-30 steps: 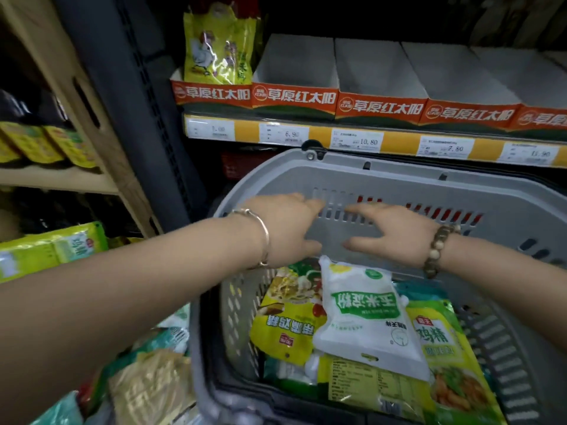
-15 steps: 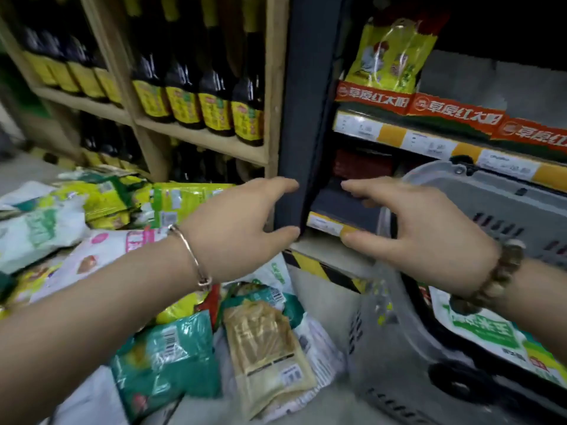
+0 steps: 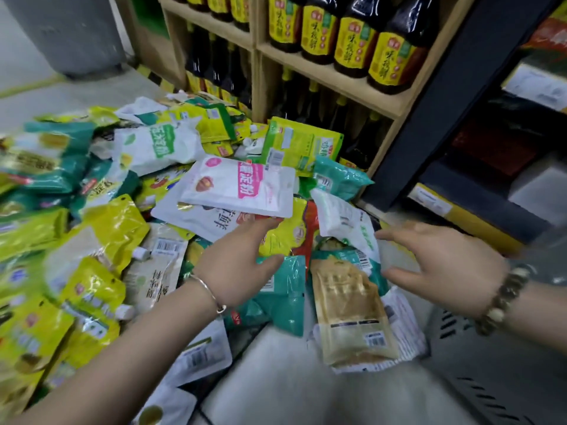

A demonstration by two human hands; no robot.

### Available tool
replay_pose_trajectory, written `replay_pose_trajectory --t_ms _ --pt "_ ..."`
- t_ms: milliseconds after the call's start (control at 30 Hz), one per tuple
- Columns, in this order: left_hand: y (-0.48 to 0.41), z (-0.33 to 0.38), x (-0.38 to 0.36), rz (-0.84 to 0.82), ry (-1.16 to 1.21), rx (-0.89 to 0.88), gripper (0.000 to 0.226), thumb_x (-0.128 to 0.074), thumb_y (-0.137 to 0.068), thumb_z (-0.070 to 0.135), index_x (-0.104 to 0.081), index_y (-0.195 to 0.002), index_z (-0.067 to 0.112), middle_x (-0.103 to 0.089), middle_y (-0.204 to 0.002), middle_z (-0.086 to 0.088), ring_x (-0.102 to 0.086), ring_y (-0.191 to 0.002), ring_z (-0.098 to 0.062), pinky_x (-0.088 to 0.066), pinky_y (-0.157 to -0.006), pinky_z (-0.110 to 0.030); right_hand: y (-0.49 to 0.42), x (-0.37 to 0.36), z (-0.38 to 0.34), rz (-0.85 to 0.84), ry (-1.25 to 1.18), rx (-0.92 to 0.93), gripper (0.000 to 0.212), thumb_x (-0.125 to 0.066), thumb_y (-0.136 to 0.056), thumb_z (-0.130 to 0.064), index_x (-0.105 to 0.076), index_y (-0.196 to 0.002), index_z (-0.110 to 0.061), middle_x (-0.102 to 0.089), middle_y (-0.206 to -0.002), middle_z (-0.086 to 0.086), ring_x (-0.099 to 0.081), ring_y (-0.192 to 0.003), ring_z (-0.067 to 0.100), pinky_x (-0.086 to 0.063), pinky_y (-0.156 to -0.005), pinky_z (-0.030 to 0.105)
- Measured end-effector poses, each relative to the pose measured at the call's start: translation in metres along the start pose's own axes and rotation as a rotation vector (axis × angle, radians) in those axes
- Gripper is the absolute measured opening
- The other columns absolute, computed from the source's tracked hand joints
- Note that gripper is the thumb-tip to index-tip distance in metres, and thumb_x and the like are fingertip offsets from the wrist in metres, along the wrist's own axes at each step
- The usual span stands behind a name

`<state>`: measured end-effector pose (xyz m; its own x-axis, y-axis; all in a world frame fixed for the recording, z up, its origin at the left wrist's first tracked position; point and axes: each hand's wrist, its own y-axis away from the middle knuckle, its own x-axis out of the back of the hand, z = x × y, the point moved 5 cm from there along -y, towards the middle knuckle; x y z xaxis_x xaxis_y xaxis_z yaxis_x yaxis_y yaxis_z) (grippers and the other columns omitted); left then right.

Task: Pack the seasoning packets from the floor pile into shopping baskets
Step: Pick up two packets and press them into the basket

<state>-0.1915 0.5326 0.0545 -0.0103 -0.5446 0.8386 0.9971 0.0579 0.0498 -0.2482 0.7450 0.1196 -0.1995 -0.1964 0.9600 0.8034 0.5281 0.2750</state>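
Both the left hand [image 3: 236,268] and right hand [image 3: 445,268] hover spread, empty, above the packet pile [image 3: 122,210]; grey basket [image 3: 503,378] contents unseen.

We find ourselves in a shop, at floor level in a grocery aisle. We note a wooden shelf [image 3: 331,78] stocked with rows of identical dark bottles [image 3: 352,41] bearing matching yellow labels, with more bottles on the tier below. To the right we see a dark metal rack [image 3: 478,185] with a yellow price strip [image 3: 435,207] along its edge. We record a pile of sealed packets [image 3: 122,210] with printed barcodes on the floor, and the grey slotted wall of a basket [image 3: 491,378] at lower right.
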Motion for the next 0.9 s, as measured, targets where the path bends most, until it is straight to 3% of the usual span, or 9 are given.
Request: replay_pose_trajectory --t_ms 133,300,433,567,733,900 --pt "0.008 -0.036 -0.017 0.014 0.063 0.09 0.053 -0.055 -0.091 0.036 -0.038 -0.14 0.026 -0.044 -0.14 0.003 -0.048 -0.122 -0.014 -0.037 -0.094 -0.023 -0.038 -0.036 -0.03 -0.062 -0.077 0.032 0.05 -0.047 -0.091 -0.048 -0.037 -0.138 -0.037 -0.044 -0.139 -0.009 -0.047 -0.123 0.013 -0.044 -0.094 0.03" --pt "0.014 -0.067 -0.04 0.002 0.102 0.185 0.05 -0.054 -0.091 0.033 -0.04 -0.138 0.023 -0.047 -0.138 0.0 -0.049 -0.12 -0.017 -0.041 -0.097 -0.029 -0.083 -0.091 -0.066 -0.141 -0.12 0.054 0.052 -0.052 -0.089 -0.041 -0.04 -0.138 -0.031 -0.046 -0.139 -0.004 -0.045 -0.126 0.016 -0.044 -0.097 0.033" --pt "0.019 -0.085 -0.06 -0.018 0.115 0.244 0.051 -0.053 -0.092 0.035 -0.039 -0.139 0.025 -0.046 -0.138 0.002 -0.05 -0.12 -0.015 -0.039 -0.091 -0.024 -0.114 -0.127 -0.088 -0.174 -0.124 0.042 0.05 -0.052 -0.09 -0.038 -0.041 -0.137 -0.026 -0.046 -0.139 0.0 -0.047 -0.124 0.02 -0.045 -0.094 0.034" --pt "0.023 -0.095 -0.079 -0.053 0.183 0.303 0.05 -0.054 -0.091 0.033 -0.041 -0.138 0.024 -0.049 -0.137 0.002 -0.051 -0.118 -0.014 -0.042 -0.092 -0.025 -0.139 -0.145 -0.109 -0.065 -0.08 0.056 0.048 -0.055 -0.089 -0.039 -0.044 -0.132 -0.02 -0.045 -0.132 0.006 -0.045 -0.12 0.023 -0.043 -0.092 0.034" --pt "0.022 -0.102 -0.091 -0.084 0.207 0.344 0.048 -0.055 -0.091 0.032 -0.043 -0.137 0.025 -0.049 -0.136 0.003 -0.051 -0.118 -0.014 -0.042 -0.096 -0.026 -0.15 -0.162 -0.117 -0.009 -0.018 -0.033 0.066 -0.061 -0.079 -0.058 -0.039 -0.127 -0.017 -0.047 -0.127 0.004 -0.047 -0.117 0.022 -0.034 -0.094 0.037" --pt "0.025 -0.107 -0.098 -0.063 0.285 0.383 0.043 -0.058 -0.089 0.027 -0.05 -0.132 0.024 -0.055 -0.13 0.003 -0.055 -0.112 -0.014 -0.045 -0.095 -0.028 -0.143 -0.171 -0.118 0.024 -0.087 -0.097 0.046 -0.059 -0.086 -0.046 -0.043 -0.118 -0.017 -0.062 -0.111 0.002 -0.059 -0.102 0.02 -0.035 -0.088 0.036"
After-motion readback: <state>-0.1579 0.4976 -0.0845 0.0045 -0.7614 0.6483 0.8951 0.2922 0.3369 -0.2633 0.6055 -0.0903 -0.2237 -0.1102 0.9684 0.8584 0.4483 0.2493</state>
